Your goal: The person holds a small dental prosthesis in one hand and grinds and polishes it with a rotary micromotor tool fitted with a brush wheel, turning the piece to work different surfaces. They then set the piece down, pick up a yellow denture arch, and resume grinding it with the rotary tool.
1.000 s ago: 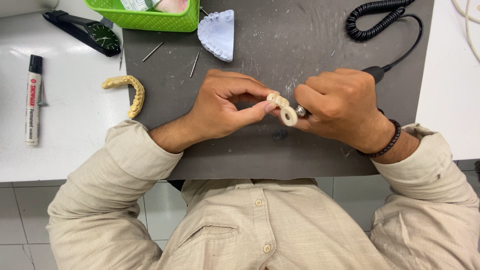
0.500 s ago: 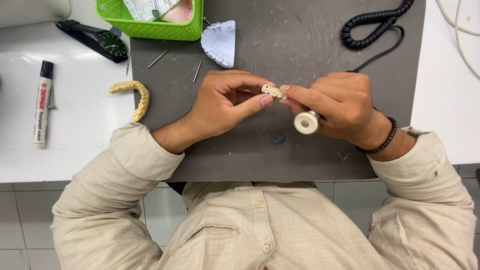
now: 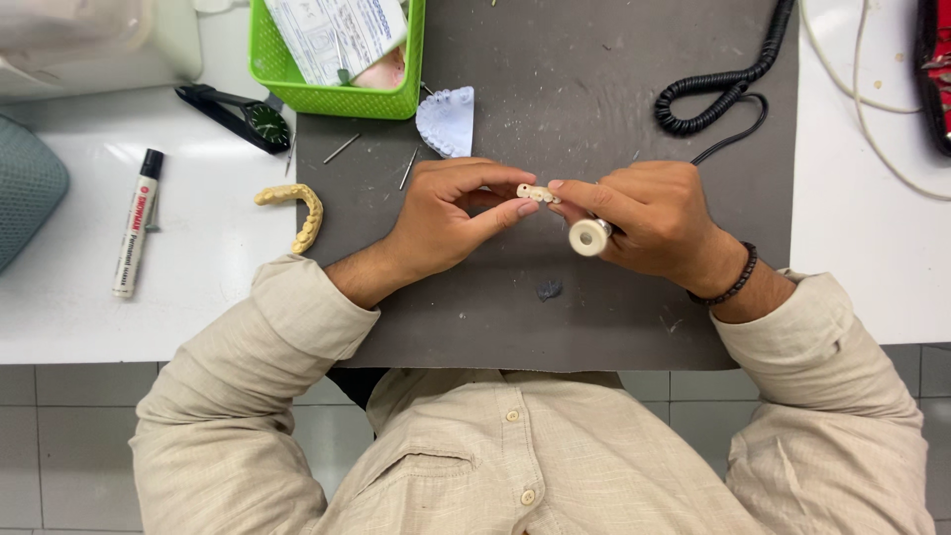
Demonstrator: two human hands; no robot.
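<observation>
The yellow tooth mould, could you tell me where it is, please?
The yellow tooth mould lies left of the left hand, at the grey mat's edge.

Two dental arches (image 3: 294, 212) (image 3: 448, 121), one marker (image 3: 136, 222), two pins (image 3: 341, 149) (image 3: 408, 168)

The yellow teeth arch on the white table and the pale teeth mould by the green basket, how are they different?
The yellow arch is a thin, open horseshoe; the pale mould is a solid, filled-in block. The yellow arch lies on the white table, just off the mat's edge, while the pale mould sits on the grey mat beside the green basket. Both are curved rows of teeth, and no hand touches either.
</observation>
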